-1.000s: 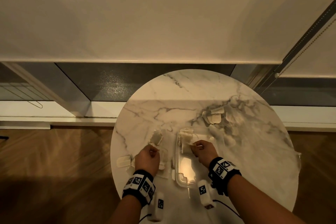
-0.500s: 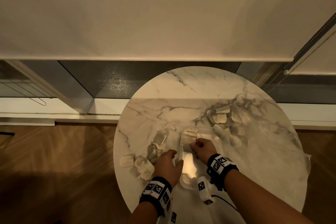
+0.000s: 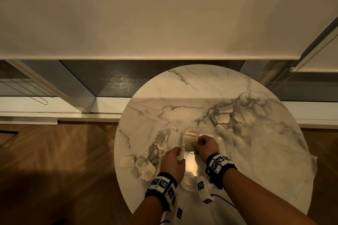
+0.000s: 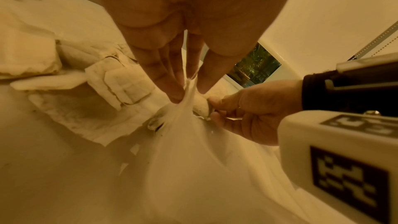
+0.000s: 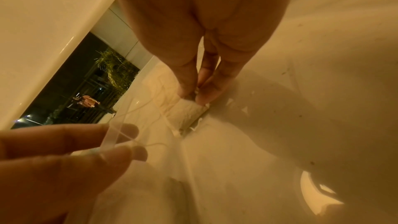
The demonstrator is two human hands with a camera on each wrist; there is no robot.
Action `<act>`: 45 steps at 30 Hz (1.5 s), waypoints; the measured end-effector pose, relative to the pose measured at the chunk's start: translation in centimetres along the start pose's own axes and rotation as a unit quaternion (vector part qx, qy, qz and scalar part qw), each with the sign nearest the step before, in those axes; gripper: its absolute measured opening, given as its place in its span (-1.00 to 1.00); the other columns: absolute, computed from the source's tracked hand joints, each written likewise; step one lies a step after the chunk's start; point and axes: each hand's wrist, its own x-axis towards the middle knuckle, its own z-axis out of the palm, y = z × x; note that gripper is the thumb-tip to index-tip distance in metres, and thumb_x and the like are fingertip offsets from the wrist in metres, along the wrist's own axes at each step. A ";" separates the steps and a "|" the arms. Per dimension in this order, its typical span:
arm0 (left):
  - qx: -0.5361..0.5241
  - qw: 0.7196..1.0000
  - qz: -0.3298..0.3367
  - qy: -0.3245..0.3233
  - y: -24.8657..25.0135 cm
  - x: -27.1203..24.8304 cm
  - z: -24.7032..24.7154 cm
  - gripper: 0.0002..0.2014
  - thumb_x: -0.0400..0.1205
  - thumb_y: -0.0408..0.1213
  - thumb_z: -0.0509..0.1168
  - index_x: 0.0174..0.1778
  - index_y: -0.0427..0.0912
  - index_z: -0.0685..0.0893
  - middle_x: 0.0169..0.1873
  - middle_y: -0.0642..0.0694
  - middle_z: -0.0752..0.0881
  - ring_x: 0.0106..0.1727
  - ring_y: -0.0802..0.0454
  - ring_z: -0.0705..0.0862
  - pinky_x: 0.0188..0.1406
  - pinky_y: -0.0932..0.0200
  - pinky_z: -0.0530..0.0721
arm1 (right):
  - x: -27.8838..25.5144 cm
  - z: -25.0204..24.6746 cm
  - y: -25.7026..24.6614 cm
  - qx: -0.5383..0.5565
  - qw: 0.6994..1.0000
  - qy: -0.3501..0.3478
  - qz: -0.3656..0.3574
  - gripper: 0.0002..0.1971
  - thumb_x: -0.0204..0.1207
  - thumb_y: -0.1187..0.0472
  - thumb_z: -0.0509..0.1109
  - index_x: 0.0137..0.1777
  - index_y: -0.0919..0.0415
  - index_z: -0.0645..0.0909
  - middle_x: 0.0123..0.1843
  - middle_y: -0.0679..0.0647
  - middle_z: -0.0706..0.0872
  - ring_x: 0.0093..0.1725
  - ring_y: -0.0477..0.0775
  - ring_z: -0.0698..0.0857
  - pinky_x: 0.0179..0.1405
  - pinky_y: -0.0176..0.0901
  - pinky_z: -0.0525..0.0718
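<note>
Round marble desk (image 3: 182, 97), set against a window. A pale roller blind (image 3: 164, 14) is drawn down most of the way. Wooden floor (image 3: 54, 151) is seen on both sides. The light is dim and warm.

A clear container (image 3: 191, 167) is placed at the near middle of the desk. Its left wall is held by the left hand (image 3: 172, 162), the grip closed over the rim. The right hand (image 3: 205, 145) is lowered into the container. Its grip is closed too, and a tea bag (image 5: 185, 113) is pinched between thumb and fingertips, low against the container floor.

Stacked tea bags (image 3: 191, 132) are noted at the container's far end. Loose tea bags (image 3: 144, 167) are scattered just left of the left hand. A far cluster (image 3: 223, 116) is seen well apart. From the head view, the pinched tea bag is largely hidden by the right hand.
</note>
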 end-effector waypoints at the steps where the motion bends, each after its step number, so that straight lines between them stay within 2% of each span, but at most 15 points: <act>1: -0.001 1.000 -0.001 0.001 0.0 0.0 0.1 -0.55 0.63 -0.26 0.32 0.48 -0.06 0.53 0.28 0.01 0.67 0.05 0.10 0.71 0.18 0.19 0.67 | 0.0 -0.1 -0.1 0.001 1.000 0.000 -0.002 -0.84 0.45 0.28 0.56 -0.25 0.11 0.63 -0.25 0.07 0.72 -0.27 0.04 0.68 -0.44 -0.39 0.50; 5: -0.018 1.000 -0.003 0.003 -0.1 -0.1 0.3 -0.58 0.63 -0.28 0.32 0.44 -0.08 0.56 0.24 0.01 0.68 -0.05 0.13 0.71 0.11 0.18 0.70 | -0.1 -0.4 -0.3 0.023 1.000 0.010 -0.003 -0.80 0.41 0.30 0.60 -0.13 0.11 0.61 -0.22 0.06 0.69 -0.26 -0.03 0.64 -0.40 -0.46 0.49; 8: -0.020 1.000 -0.004 0.016 0.0 0.0 0.3 -0.59 0.63 -0.25 0.34 0.42 -0.08 0.57 0.21 0.01 0.68 -0.11 0.17 0.68 0.02 0.28 0.65 | -0.3 -0.4 -0.2 0.037 0.999 0.016 -0.008 -0.67 0.39 0.27 0.62 0.09 0.13 0.59 -0.03 0.11 0.70 -0.23 -0.08 0.62 -0.35 -0.46 0.48; 11: -0.038 0.999 -0.011 0.038 0.3 0.2 -0.2 -0.63 0.63 -0.07 0.35 0.34 -0.08 0.62 0.15 0.01 0.71 -0.13 0.20 0.69 0.00 0.27 0.65 | -0.4 -0.3 -0.2 0.047 0.999 0.003 -0.019 -0.50 0.43 0.24 0.59 0.38 0.16 0.58 0.10 0.00 0.67 -0.12 -0.07 0.65 -0.13 -0.41 0.54; 13: -0.049 0.997 -0.021 0.059 0.6 0.4 -0.8 -0.64 0.64 0.02 0.31 0.27 -0.09 0.67 0.08 0.00 0.74 -0.08 0.16 0.71 0.06 0.14 0.71 | -0.5 -0.4 -0.2 0.032 0.999 -0.011 -0.030 -0.44 0.45 0.21 0.58 0.46 0.17 0.56 0.15 -0.01 0.69 0.00 -0.05 0.65 0.03 -0.34 0.53; 15: -0.051 0.995 -0.025 0.079 0.8 1.0 -1.5 -0.67 0.66 -0.02 0.29 0.24 -0.12 0.69 0.04 -0.05 0.77 -0.05 0.11 0.72 0.08 0.11 0.72 | -0.5 -0.6 -0.3 0.024 0.999 -0.020 -0.038 -0.43 0.46 0.20 0.57 0.48 0.16 0.55 0.24 0.04 0.72 0.06 -0.05 0.63 0.09 -0.32 0.52; 19: -0.007 0.993 -0.022 0.115 0.7 3.6 -4.0 -0.73 0.65 -0.21 0.31 0.24 -0.17 0.69 0.05 -0.15 0.77 0.01 -0.03 0.72 0.09 0.17 0.67 | -0.6 -1.1 0.0 0.051 0.998 -0.023 -0.030 -0.42 0.47 0.17 0.57 0.49 0.14 0.53 0.32 0.03 0.69 0.16 -0.02 0.64 0.22 -0.23 0.58; 21: 0.033 0.992 -0.031 0.117 0.4 5.3 -5.3 -0.70 0.65 -0.28 0.30 0.29 -0.22 0.66 0.11 -0.24 0.73 0.12 -0.13 0.69 0.14 0.14 0.65 | -0.5 -1.1 0.3 0.080 0.997 -0.016 -0.005 -0.40 0.44 0.14 0.58 0.48 0.10 0.52 0.29 0.02 0.67 0.18 0.01 0.66 0.30 -0.04 0.66; 23: 0.088 0.990 -0.057 0.095 -0.1 6.8 -6.2 -0.62 0.64 -0.28 0.30 0.39 -0.21 0.59 0.21 -0.28 0.67 0.24 -0.20 0.65 0.22 0.06 0.65 | -0.6 -1.0 0.6 0.111 0.994 -0.009 0.012 -0.40 0.38 0.14 0.60 0.44 0.06 0.54 0.25 0.04 0.67 0.14 0.07 0.71 0.22 0.16 0.74; 27: 0.169 0.981 -0.095 0.031 -1.5 7.9 -6.6 -0.55 0.61 -0.14 0.33 0.41 -0.18 0.52 0.27 -0.28 0.62 0.28 -0.26 0.61 0.22 -0.03 0.66 | -1.3 -1.3 0.8 0.145 0.989 -0.021 0.010 -0.41 0.33 0.20 0.61 0.38 0.05 0.56 0.18 0.05 0.66 0.10 0.11 0.72 0.14 0.25 0.76; 30: 0.158 0.982 -0.097 0.029 -2.3 8.0 -6.7 -0.56 0.58 0.04 0.35 0.30 -0.11 0.57 0.21 -0.25 0.65 0.22 -0.28 0.64 0.21 -0.08 0.68 | -2.0 -1.7 0.9 0.151 0.988 -0.038 0.016 -0.45 0.30 0.23 0.63 0.31 0.07 0.58 0.13 0.08 0.68 0.08 0.14 0.73 0.13 0.26 0.76; 34: 0.142 0.985 -0.076 0.057 -2.1 7.5 -7.3 -0.70 0.55 0.20 0.30 -0.10 0.04 0.61 -0.06 -0.12 0.76 -0.02 -0.22 0.72 0.01 -0.04 0.74 | -2.4 -2.5 1.2 0.122 0.990 -0.066 0.012 -0.51 0.30 0.13 0.64 0.23 0.02 0.59 0.11 0.08 0.72 0.07 0.12 0.75 0.15 0.22 0.76; 40: 0.071 0.991 -0.019 0.108 -1.6 5.4 -8.6 -0.56 0.55 0.34 0.24 -0.15 -0.01 0.62 -0.25 -0.01 0.71 -0.17 -0.11 0.67 -0.10 0.04 0.71 | -3.3 -2.9 1.4 0.091 0.994 -0.051 -0.021 -0.57 0.36 0.10 0.60 0.21 -0.01 0.61 0.07 0.08 0.73 -0.01 0.14 0.76 0.09 0.16 0.77; 43: -0.010 0.991 0.018 0.131 -1.0 3.9 -8.8 -0.77 0.55 0.09 0.43 -0.21 0.03 0.64 -0.30 0.02 0.72 -0.18 -0.05 0.70 -0.12 0.12 0.68 | -4.3 -3.2 0.6 0.085 0.994 -0.047 -0.052 -0.65 0.38 0.04 0.59 0.15 -0.04 0.65 0.02 -0.01 0.73 0.00 0.06 0.76 0.08 0.16 0.77; 45: -0.109 0.987 0.019 0.120 -0.5 2.7 -8.6 -0.85 0.52 -0.11 0.51 -0.26 0.06 0.65 -0.30 -0.01 0.76 -0.18 -0.06 0.75 -0.14 0.12 0.71 | -5.5 -3.5 -0.6 0.111 0.988 -0.068 -0.078 -0.71 0.46 0.05 0.57 0.15 0.00 0.68 0.02 0.01 0.75 0.01 0.07 0.76 0.00 0.07 0.80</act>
